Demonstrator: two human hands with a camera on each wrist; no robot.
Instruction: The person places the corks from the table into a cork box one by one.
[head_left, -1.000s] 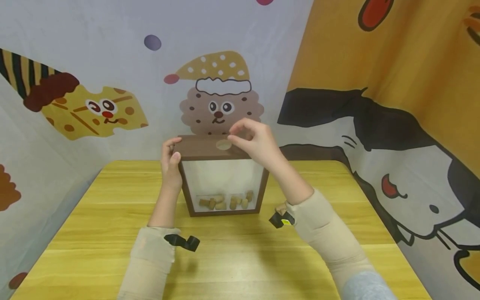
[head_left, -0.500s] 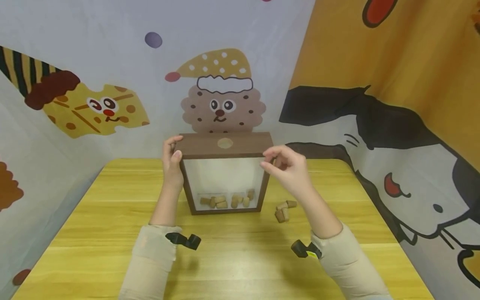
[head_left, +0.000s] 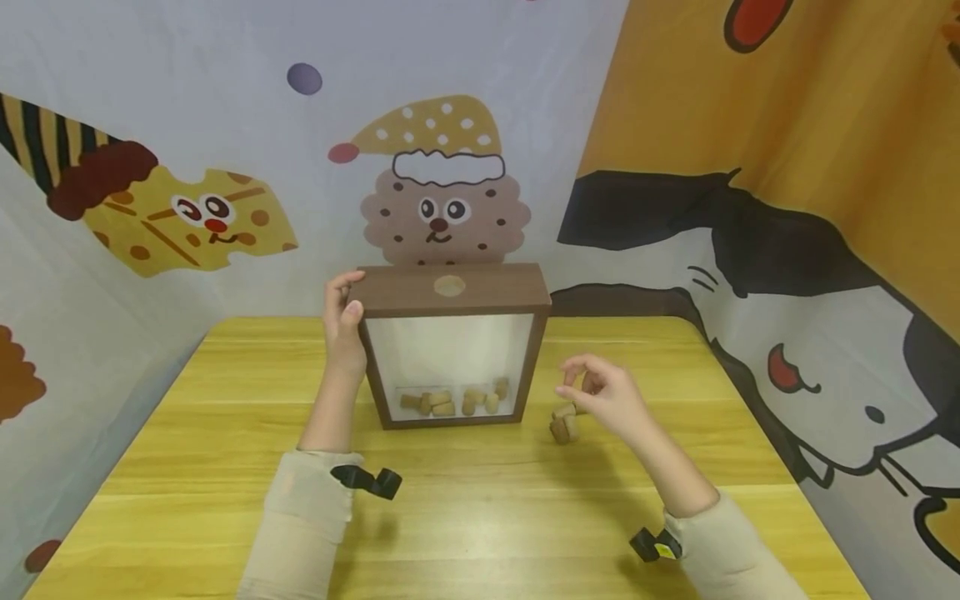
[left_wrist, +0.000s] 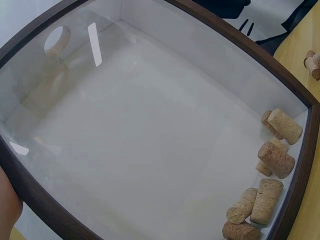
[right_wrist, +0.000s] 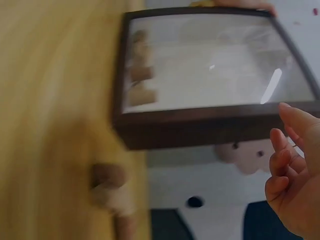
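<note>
A brown wooden frame box (head_left: 397, 292) with a clear front and a round hole (head_left: 450, 286) in its top stands upright on the table. My left hand (head_left: 344, 333) grips its upper left corner, thumb at the front edge and fingers over the top. Several corks (left_wrist: 276, 159) lie along the inside bottom of the box. To the right of the box a small pile of corks (head_left: 564, 427) rests on the table. My right hand (head_left: 606, 398) hovers close over that pile, fingers loosely bent and nothing between them; it hides part of the pile.
The yellow wood-grain table (head_left: 465, 517) reaches from the front back to a cartoon-printed cloth backdrop (head_left: 442, 67). The box stands toward the table's far edge. Each sleeve cuff carries a small black camera mount (head_left: 369, 481).
My right hand has moved from beside the hole in the box's top down and right to the loose corks. My left hand has stayed on the box corner.
</note>
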